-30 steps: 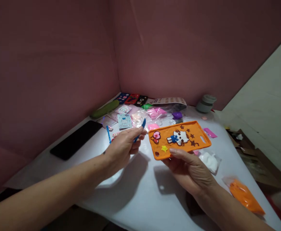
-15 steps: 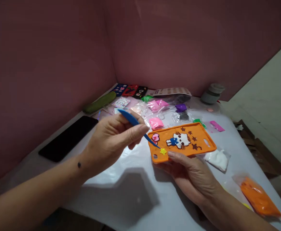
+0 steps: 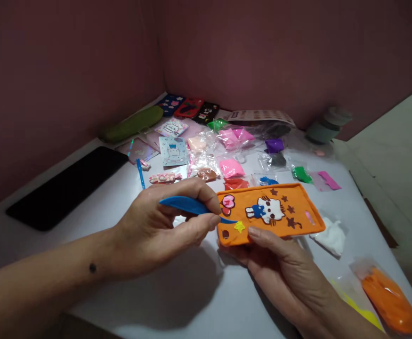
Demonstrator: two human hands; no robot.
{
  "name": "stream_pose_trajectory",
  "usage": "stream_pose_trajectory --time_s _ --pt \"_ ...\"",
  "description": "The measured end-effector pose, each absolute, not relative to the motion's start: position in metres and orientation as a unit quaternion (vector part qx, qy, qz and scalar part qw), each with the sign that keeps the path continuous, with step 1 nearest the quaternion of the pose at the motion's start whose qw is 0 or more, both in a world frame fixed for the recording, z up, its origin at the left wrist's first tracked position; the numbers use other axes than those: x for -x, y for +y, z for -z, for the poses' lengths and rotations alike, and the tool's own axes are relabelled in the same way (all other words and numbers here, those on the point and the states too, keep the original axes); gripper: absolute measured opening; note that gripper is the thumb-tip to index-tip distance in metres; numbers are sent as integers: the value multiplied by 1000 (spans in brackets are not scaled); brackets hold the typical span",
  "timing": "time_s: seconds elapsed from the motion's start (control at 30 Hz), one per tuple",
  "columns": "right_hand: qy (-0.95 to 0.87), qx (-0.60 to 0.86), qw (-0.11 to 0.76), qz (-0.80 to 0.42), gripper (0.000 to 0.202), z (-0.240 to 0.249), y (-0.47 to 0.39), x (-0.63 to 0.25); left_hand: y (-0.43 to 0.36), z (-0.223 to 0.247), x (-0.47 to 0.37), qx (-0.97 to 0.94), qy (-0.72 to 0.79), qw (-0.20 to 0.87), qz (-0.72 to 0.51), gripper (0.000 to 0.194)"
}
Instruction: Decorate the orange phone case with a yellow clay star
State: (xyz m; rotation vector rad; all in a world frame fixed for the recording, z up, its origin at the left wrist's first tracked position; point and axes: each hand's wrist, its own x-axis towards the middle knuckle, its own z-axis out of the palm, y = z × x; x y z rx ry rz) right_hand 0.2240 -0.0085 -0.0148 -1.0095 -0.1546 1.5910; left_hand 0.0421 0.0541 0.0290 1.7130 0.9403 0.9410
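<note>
Here in the head view, the left hand (image 3: 166, 223) has a slim, curved blue plastic tool (image 3: 184, 203) pinched between thumb and fingers, and its thin tip is right at the small yellow star (image 3: 239, 227) near the left end of a flat orange phone-case-shaped piece (image 3: 299, 223). Whether the tip presses on the star or just meets its edge, I can't tell. The right hand (image 3: 279, 268) has that orange piece in its grasp from below, thumb over the near edge just beside the star, and the piece is held up above the white-covered table (image 3: 191, 306), decorated face showing.

And what a face: a white cat figure in blue (image 3: 272, 210) across the middle, dark brown stars (image 3: 290, 209) to its right, a pink and red shape outlined in dark (image 3: 228, 202) up in the left corner, above a small hole.

Out on the table, a clear bag of white material (image 3: 331, 236) lies just beyond the right end of the piece, with a bag of orange material (image 3: 391, 299) and a partly hidden bag of yellow material (image 3: 361, 310) nearer the right forearm. Behind the piece sit small bags of pink (image 3: 231, 168), purple (image 3: 274, 145) and green (image 3: 302, 174). Over on the left, a black flat slab (image 3: 68, 188) lies near a long green object (image 3: 133, 125), with a light blue printed card (image 3: 173, 151) to its right.
</note>
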Motion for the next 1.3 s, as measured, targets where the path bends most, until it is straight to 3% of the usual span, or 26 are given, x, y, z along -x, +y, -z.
stream_pose_trajectory --time_s 0.63,1.0,1.3 --pt "-30 388 610 -690 79 21 -5 -229 57 -19 -33 -884 241 302 -263 9" --pt "-34 386 614 -688 82 22 -6 -228 55 -17 -32 -845 270 372 -273 14" --pt "-30 379 605 -700 79 21 -5 -229 56 -15 -34 -882 220 320 -268 15"
